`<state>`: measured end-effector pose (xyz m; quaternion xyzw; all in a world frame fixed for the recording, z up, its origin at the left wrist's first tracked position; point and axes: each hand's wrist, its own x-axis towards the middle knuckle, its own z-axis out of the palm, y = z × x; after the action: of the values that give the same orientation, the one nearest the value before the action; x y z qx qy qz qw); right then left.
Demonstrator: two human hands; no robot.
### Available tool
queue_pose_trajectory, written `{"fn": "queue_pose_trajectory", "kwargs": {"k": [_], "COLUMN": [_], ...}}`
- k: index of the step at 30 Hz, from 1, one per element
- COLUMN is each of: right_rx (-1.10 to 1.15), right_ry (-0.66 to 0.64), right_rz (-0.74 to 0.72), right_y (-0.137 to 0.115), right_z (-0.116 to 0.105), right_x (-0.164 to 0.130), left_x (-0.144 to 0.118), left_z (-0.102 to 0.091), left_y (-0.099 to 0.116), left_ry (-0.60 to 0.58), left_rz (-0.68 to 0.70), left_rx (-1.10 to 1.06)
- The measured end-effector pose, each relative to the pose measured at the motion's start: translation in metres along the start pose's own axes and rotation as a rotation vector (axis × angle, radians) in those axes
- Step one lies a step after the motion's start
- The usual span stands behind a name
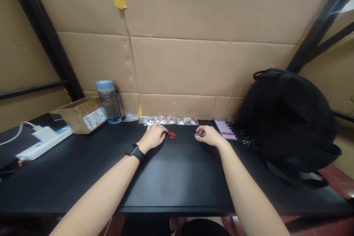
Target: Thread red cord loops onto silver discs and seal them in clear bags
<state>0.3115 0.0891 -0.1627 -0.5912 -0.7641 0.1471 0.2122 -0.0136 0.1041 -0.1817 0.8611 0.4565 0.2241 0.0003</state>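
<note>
On the black desk, my left hand (152,137) rests palm down with its fingers bent, a dark smartwatch on its wrist. Its thumb and index finger close on the edge of a thin red cord (172,135), which lies bunched on the desk. My right hand (209,135) pinches a small round silvery disc (198,135) between thumb and fingers, at desk level. The disc's far side shows; my fingers cover the rest. Behind both hands runs a row of clear plastic packets (172,120) holding several silvery round pieces with red bits.
A cardboard wall (177,66) closes off the back. To the left stand a blue-lidded water bottle (110,101), a brown paper bag (83,116) and a white power strip (45,143). Rightward are a purple-and-white booklet (225,129) and a black backpack (287,118).
</note>
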Motion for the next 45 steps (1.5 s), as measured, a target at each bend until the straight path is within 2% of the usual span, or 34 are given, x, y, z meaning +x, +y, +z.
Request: {"fn": "queue_pose_trajectory", "kwargs": {"k": [6, 12, 17, 24, 31, 37, 45], "right_rx": [0.048, 0.114, 0.212, 0.435, 0.770, 0.823, 0.821], "right_ry": [0.068, 0.133, 0.181, 0.238, 0.253, 0.329, 0.353], "right_rz": [-0.010, -0.058, -0.089, -0.131, -0.214, -0.307, -0.349], "right_y": [0.002, -0.006, -0.023, -0.044, -0.075, -0.097, -0.111], "right_z": [-0.001, -0.006, -0.003, 0.013, 0.031, 0.041, 0.042], "right_x": [0.002, 0.001, -0.002, 0.002, -0.001, -0.010, -0.017], "left_x": [0.003, 0.004, 0.002, 0.006, 0.003, 0.003, -0.001], "left_z": [-0.008, -0.004, 0.000, -0.019, -0.027, -0.031, -0.027], "left_y": [-0.009, -0.009, -0.007, 0.012, 0.032, 0.047, 0.057], "left_ry": [0.074, -0.001, 0.029, 0.193, 0.236, 0.250, 0.288], "left_rz": [-0.060, -0.123, -0.138, -0.074, -0.050, -0.012, 0.057], "left_rx": [0.063, 0.010, 0.012, -0.161, -0.247, -0.372, -0.382]}}
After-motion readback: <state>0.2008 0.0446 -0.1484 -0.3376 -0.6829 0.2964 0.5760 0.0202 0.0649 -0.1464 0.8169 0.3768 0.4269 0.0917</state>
